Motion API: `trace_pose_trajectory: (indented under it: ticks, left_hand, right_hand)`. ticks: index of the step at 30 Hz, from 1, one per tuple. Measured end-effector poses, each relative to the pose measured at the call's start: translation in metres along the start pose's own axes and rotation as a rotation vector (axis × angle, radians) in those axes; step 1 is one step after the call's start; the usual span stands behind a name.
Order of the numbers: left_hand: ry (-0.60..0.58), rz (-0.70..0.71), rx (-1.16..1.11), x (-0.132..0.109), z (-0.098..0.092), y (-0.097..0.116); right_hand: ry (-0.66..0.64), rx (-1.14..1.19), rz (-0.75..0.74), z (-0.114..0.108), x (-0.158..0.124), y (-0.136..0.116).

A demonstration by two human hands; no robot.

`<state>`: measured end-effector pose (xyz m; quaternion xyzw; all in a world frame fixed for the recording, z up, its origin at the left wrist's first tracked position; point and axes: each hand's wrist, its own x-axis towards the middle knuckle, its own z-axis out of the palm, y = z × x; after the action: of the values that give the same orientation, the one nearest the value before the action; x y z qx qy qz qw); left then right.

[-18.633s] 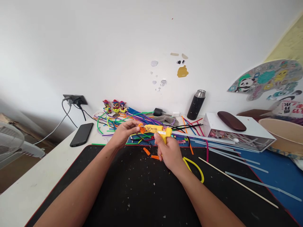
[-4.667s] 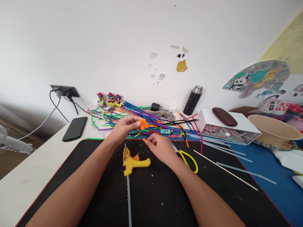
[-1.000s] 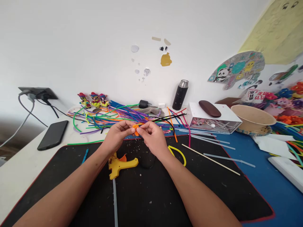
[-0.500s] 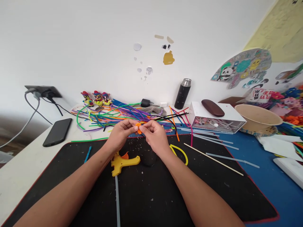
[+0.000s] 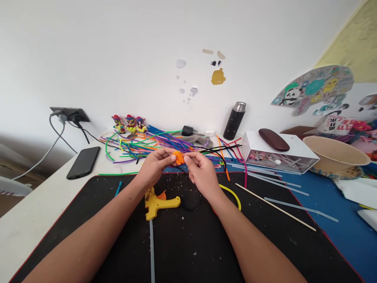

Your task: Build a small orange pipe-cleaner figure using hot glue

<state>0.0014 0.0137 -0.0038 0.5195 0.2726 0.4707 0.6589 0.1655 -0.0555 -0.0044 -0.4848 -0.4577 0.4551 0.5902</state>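
Observation:
Over the black mat's far edge, a small orange fuzzy piece (image 5: 178,157), seemingly coiled or folded pipe cleaner, is held up between both hands. My left hand (image 5: 153,166) pinches its left side with thumb and forefinger. On the other side, my right hand (image 5: 201,171) has thumb and fingertips closed at its right edge; the fingers partly hide the contact. Below the left hand lies a yellow hot glue gun (image 5: 159,203) with a long glue stick (image 5: 152,251) sticking out. Behind the hands spreads a pile of coloured pipe cleaners (image 5: 165,137).
A phone (image 5: 83,162) lies at left and small figurines (image 5: 130,124) stand by the wall. Rightward are a black flask (image 5: 235,121), a white box (image 5: 282,157) topped by a brown case (image 5: 273,139), a wooden stick (image 5: 277,207), glue sticks (image 5: 279,181) and a beige bowl (image 5: 335,153).
The view has shifted, so the scene sits slightly further right. More of the orange piece shows between the fingertips, and the hands are slightly further apart.

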Motion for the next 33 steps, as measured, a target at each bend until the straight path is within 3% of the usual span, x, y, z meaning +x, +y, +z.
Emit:
trace_pose_trajectory:
  ticks: [8, 17, 33]
  left_hand:
    - [0.018, 0.011, -0.052, 0.000, -0.001, 0.002]
    - [0.019, 0.055, 0.036, -0.001, 0.001, -0.004]
    - [0.075, 0.086, 0.126, -0.004, 0.009, -0.010]
  right_hand:
    - [0.021, 0.001, 0.012, 0.000, -0.001, -0.005]
    - [0.058, -0.127, -0.055, 0.001, -0.001, 0.006]
    - [0.063, -0.109, -0.035, 0.003, 0.001, 0.015]
